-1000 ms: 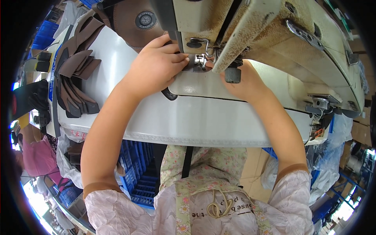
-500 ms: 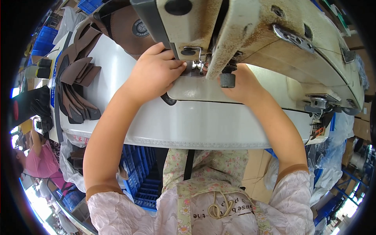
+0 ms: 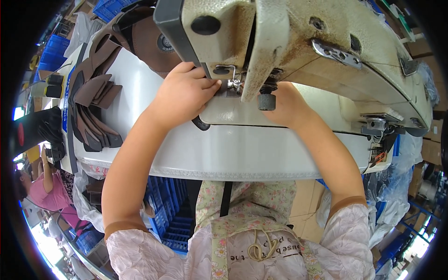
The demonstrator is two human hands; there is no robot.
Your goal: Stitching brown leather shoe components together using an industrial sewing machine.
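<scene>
A beige, worn sewing machine (image 3: 284, 42) fills the top of the view. My left hand (image 3: 182, 98) rests on the machine bed just left of the presser foot (image 3: 234, 85). Its fingers are bent and close together, with a fingertip beside the foot; what lies under them is hidden. Right behind this hand is a brown leather piece (image 3: 147, 39) with a round emblem. My right hand (image 3: 288, 106) is under the machine arm, right of the needle area. The machine head and a black knob (image 3: 266, 101) cover its fingers.
Stacked brown leather strips (image 3: 95, 116) lie on the left of the white table (image 3: 224, 154). Thread spools (image 3: 53, 85) stand beyond them. A blue crate (image 3: 170, 210) sits below the table edge. A person in pink (image 3: 49, 191) is at far left.
The machine and table appear slightly lower and shifted left in the view. Both hands stay beside the needle area, with little change in their pose.
</scene>
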